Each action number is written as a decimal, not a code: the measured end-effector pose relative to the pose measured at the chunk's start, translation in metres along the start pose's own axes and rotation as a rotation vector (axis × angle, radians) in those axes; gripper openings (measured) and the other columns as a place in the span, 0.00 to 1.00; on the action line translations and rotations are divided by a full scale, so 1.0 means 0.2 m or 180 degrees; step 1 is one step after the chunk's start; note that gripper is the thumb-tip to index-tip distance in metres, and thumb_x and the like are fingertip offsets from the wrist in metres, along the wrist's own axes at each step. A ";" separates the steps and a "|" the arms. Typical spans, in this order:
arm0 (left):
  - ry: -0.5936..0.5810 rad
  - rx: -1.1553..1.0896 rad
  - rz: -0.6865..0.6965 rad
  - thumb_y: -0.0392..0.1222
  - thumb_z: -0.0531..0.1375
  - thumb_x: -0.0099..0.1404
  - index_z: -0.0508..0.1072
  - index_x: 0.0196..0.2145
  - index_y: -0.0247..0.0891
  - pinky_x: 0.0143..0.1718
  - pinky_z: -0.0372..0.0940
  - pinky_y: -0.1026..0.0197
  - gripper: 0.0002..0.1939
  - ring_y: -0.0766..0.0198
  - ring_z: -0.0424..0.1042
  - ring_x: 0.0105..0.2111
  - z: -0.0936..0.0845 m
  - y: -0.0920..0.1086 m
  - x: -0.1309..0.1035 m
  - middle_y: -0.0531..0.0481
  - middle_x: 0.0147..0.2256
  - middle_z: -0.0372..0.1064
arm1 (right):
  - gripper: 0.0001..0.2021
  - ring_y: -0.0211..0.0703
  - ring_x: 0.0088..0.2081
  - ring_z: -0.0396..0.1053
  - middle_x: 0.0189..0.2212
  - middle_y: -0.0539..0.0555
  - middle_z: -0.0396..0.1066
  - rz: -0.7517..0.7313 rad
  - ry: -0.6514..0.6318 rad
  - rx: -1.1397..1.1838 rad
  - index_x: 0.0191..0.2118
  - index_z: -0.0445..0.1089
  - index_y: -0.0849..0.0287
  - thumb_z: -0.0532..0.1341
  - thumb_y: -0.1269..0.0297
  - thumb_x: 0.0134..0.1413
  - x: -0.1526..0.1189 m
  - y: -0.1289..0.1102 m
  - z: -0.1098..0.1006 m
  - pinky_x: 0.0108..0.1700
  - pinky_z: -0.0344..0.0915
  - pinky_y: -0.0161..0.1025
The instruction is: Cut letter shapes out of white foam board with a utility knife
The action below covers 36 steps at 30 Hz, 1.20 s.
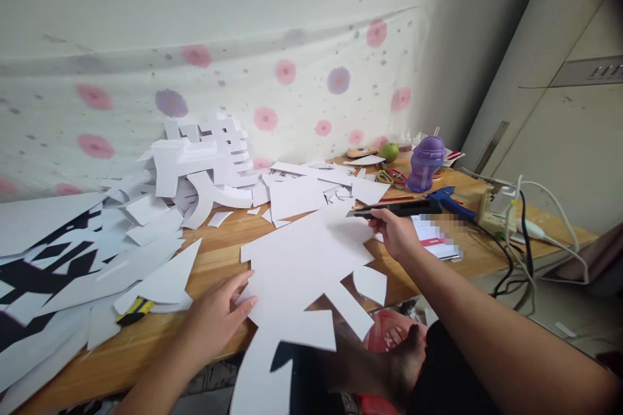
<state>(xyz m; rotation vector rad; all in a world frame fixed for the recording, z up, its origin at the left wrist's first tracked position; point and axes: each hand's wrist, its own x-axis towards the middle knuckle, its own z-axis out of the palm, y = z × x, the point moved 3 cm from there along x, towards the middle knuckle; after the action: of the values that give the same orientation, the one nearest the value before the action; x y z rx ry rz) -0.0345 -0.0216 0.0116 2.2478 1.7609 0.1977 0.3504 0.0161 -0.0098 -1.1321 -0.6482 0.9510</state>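
My right hand (396,233) grips a black utility knife (403,209), its blade pointing left above the far part of a large white cut sheet (311,266). Irregular notches and tabs run along the sheet's right and near edges, and its near end hangs past the table edge. At the sheet's left edge, my left hand (219,311) rests with thumb and fingers apart, the fingertips touching the sheet. A cut white piece (370,284) lies by the sheet's right side.
Behind stands a white paper model (204,162) among offcuts. Loose sheets (111,272) and a yellow-black tape measure (136,311) lie left. At right are scissors (392,177), a purple bottle (427,163), a blue glue gun (450,201), a phone (435,238) and a power strip (496,207) with cables.
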 end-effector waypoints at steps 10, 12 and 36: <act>-0.0168 0.0646 0.1654 0.44 0.55 0.68 0.71 0.54 0.42 0.58 0.62 0.52 0.18 0.54 0.65 0.58 -0.02 0.39 0.11 0.46 0.58 0.66 | 0.14 0.40 0.28 0.70 0.26 0.47 0.72 -0.0700 -0.0395 -0.0708 0.42 0.72 0.57 0.68 0.61 0.49 -0.22 -0.08 0.01 0.33 0.66 0.39; -0.0362 0.0757 0.2108 0.46 0.62 0.64 0.71 0.56 0.43 0.58 0.62 0.50 0.23 0.50 0.63 0.60 0.04 0.51 0.14 0.45 0.61 0.62 | 0.16 0.42 0.28 0.70 0.27 0.49 0.73 -0.0677 -0.0582 -0.1008 0.42 0.73 0.57 0.69 0.58 0.48 -0.28 -0.08 0.01 0.35 0.67 0.41; 0.0306 0.0787 0.2987 0.58 0.57 0.66 0.68 0.57 0.32 0.55 0.63 0.41 0.30 0.34 0.61 0.60 0.31 0.60 0.21 0.22 0.58 0.60 | 0.13 0.44 0.35 0.77 0.36 0.51 0.79 -0.1134 -0.0895 -0.3086 0.44 0.72 0.52 0.64 0.57 0.53 -0.29 0.01 0.15 0.38 0.74 0.40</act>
<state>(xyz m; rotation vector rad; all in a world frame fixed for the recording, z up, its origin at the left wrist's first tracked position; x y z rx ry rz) 0.1037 -0.0160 -0.0137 3.1198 0.6468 0.2774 0.2982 -0.0210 -0.0008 -1.6460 -1.5845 0.4628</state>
